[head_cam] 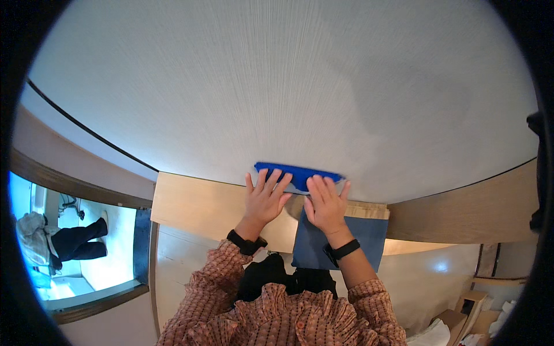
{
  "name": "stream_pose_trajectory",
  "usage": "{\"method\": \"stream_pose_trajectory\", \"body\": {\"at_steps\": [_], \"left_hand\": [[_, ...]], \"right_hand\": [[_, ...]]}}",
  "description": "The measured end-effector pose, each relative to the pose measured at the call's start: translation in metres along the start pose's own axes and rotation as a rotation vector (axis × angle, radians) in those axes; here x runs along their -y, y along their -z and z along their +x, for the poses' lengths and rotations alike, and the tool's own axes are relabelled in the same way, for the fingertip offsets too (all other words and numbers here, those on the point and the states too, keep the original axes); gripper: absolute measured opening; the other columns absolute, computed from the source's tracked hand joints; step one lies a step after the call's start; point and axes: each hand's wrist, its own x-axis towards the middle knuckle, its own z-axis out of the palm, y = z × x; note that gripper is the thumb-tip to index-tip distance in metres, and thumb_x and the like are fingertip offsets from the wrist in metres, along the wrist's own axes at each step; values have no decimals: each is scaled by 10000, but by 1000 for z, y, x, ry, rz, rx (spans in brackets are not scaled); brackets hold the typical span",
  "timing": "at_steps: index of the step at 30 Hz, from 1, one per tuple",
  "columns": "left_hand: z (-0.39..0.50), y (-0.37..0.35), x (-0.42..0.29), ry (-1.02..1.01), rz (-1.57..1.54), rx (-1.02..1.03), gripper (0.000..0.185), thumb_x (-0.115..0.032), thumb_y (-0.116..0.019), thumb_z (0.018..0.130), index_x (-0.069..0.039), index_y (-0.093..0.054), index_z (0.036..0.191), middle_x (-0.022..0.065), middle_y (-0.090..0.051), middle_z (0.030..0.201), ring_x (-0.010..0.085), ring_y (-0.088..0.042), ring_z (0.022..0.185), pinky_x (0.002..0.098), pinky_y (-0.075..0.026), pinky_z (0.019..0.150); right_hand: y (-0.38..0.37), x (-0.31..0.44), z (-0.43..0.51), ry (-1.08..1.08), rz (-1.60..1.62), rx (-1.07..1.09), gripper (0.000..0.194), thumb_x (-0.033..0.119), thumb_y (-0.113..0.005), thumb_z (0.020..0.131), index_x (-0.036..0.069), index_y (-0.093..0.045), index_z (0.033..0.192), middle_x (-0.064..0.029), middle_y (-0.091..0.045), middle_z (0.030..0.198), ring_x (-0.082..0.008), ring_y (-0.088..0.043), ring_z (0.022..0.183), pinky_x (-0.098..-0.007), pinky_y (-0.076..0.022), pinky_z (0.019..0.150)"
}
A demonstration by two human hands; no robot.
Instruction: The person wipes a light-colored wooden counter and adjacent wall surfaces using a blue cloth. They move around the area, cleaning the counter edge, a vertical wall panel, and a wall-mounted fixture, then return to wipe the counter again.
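A blue cloth-like strip (298, 172) lies flat against the pale, finely ribbed wall surface (268, 86), just above a light wooden ledge (199, 198). With fingers spread, my left hand (266, 203) presses its left part. My right hand (325, 207) bears on the strip's right part, fingers pointing up the wall. Both hands hold the strip against the surface, and their fingers hide some of it. Below my right hand, a blue-grey cloth or sheet (363, 238) drapes over the ledge beside a small wooden piece (368, 209).
At the left, an opening (143, 242) shows a bright room with a person (73, 242) in dark trousers. A wooden panel (458, 207) runs along the right. Cardboard boxes (452, 322) and a white bag (430, 335) sit on the floor at lower right.
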Motion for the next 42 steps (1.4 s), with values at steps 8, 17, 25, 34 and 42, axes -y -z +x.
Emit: {"method": "stream_pose_trajectory", "body": {"at_steps": [8, 17, 25, 34, 42], "left_hand": [[157, 99, -10, -29, -107, -440, 426, -331, -446, 941, -151, -529, 1318, 164, -348, 1468, 407, -200, 1394, 589, 67, 1092], [4, -12, -5, 45, 53, -3, 495, -317, -601, 874, -152, -468, 1321, 164, -354, 1425, 446, -242, 1338, 649, -130, 1058], [11, 5, -29, 192, 11, 9, 556, -315, -549, 904, -107, -393, 1395, 209, -259, 1490, 458, -148, 1388, 631, -61, 1081], [38, 2, -20, 165, 50, -46, 480, -317, -561, 889, -109, -456, 1308, 245, -324, 1416, 507, -220, 1324, 677, -75, 1046], [-86, -57, -35, 297, 69, 502, 488, -310, -516, 919, -127, -431, 1363, 164, -361, 1434, 386, -222, 1379, 608, -125, 1092]], "right_hand": [[95, 17, 135, 10, -46, -475, 447, 196, -587, 798, 178, -611, 1244, -16, -508, 1359, -239, -320, 1365, -557, 43, 1125], [1, -14, 17, 179, -95, -119, 451, 131, -606, 768, 184, -615, 1216, 56, -565, 1237, -135, -502, 1113, -498, -120, 1124], [10, -5, 19, 66, 96, -42, 490, 133, -611, 765, 161, -588, 1254, 27, -534, 1293, -179, -512, 1104, -482, -202, 1086], [3, -24, 34, 177, -32, -282, 400, 160, -588, 813, 180, -630, 1210, 28, -508, 1335, -176, -314, 1348, -505, -31, 1138], [-67, -48, -68, 315, 1, 249, 431, 167, -588, 813, 99, -585, 1238, 51, -526, 1316, -116, -507, 1129, -375, -301, 1031]]}}
